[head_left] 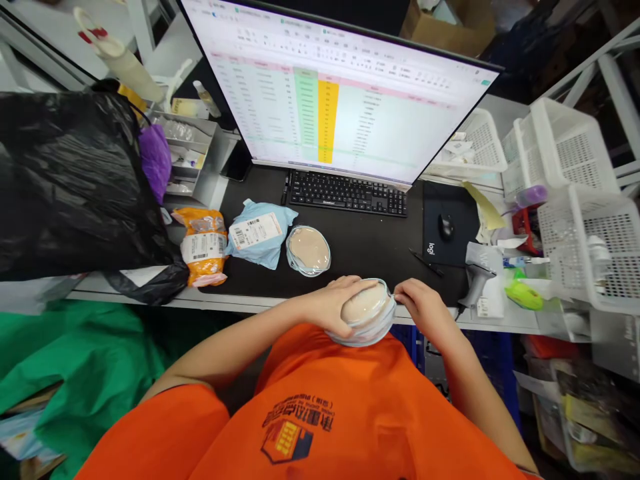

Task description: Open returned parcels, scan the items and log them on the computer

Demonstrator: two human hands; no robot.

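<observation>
Orange shirt (pixel 325 413): nearest of all, filling the bottom of the frame, a printed logo on its front.
Held thing: a round clear plastic pack (pixel 367 313) with a smooth beige pad domed inside it; its see-through rim catches the light.
Where it is: lower centre of the frame, in the air between the shirt and the front edge of the desk, tilted a little toward the left.
Left hand (pixel 333 308): comes in from the lower left, palm cupped round the pack's left side, fingers curled under it and thumb laid over the top, closed firmly on it.
Right hand (pixel 425 308): comes in from the lower right, knuckles up, fingertips pinched together on the pack's right rim.
Black desk mat (pixel 360 247): just beyond the hands, mid frame.
Second round pack (pixel 309 250): lying flat on the mat, left of centre, same clear shell and beige pad.
Light blue soft parcel (pixel 260 232): touching that pack's left side, a white label on top.
Orange soft parcel (pixel 203 245): further left, also labelled.
Grey handheld scanner (pixel 477 280): right of the hands, near the desk edge.
Black mouse (pixel 445 227): on a dark pad, right of centre.
Black keyboard (pixel 347 193): beyond the mat, under the screen.
Wide monitor (pixel 345 87): top centre, a spreadsheet with green and yellow columns.
Black plastic bag (pixel 65 180): bulky, at the left edge.
White mesh baskets (pixel 585 247): stacked at the right.
</observation>
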